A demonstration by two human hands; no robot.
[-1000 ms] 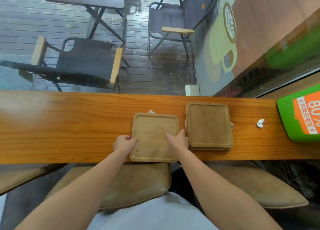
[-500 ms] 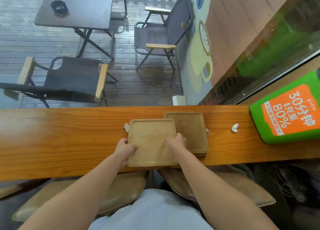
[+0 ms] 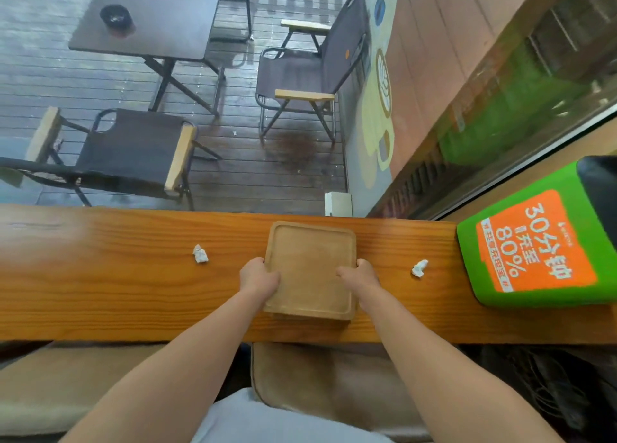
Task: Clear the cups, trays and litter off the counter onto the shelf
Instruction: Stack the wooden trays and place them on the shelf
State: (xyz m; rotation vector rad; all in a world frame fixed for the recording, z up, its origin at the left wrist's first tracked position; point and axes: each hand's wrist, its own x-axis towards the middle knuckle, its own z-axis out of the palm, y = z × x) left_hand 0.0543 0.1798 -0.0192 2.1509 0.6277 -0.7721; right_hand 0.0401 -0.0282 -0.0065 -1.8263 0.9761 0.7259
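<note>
A square wooden tray (image 3: pixel 310 269) lies on top of the other trays, forming one stack on the wooden counter (image 3: pixel 117 292); only a sliver of the lower trays shows at the stack's near edge. My left hand (image 3: pixel 258 280) grips the stack's left side and my right hand (image 3: pixel 359 277) grips its right side. One crumpled white paper scrap (image 3: pixel 200 254) lies on the counter to the left of the stack. Another paper scrap (image 3: pixel 419 269) lies to the right of it.
A green and orange box (image 3: pixel 534 245) stands on the counter at the far right. Cushioned stools (image 3: pixel 300 369) sit below the counter's near edge. Beyond the window are folding chairs (image 3: pixel 127 155) and a dark table (image 3: pixel 147 15).
I carried the left tray to the right and set it squarely on top of the other stack. Both hands now hold the stack's sides. The scrap it hid is uncovered.
</note>
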